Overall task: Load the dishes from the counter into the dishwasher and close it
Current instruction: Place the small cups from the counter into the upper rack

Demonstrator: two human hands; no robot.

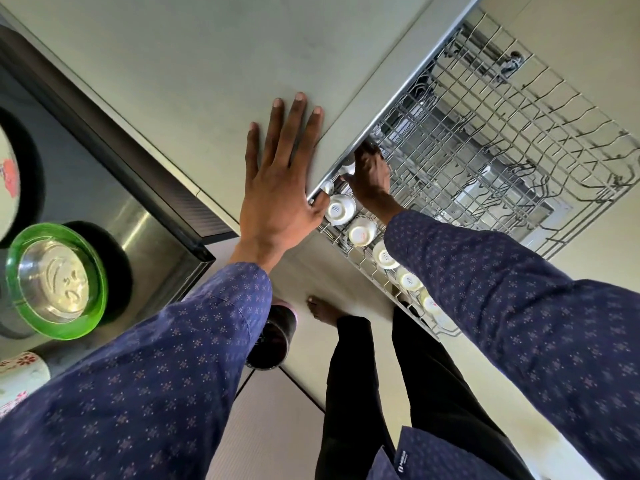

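We see white cups (341,209) in a grey wire rack (491,140), navy dotted-pattern sleeves (519,306) and a green-rimmed bowl (57,282).

Small dark lettering is printed on the upturned bases of the white cups (341,209) lined along the near edge of the dishwasher rack (485,140). On the cup closest to the hands, the mark appears to read "SISTA", seen sideways and hard to confirm. The same kind of mark shows on a cup (383,255) further along the row and on another (408,279) beyond it, too small to read. A white logo with tiny text sits on the dark blue shirt hem (401,464) at the bottom edge; its letters cannot be made out.
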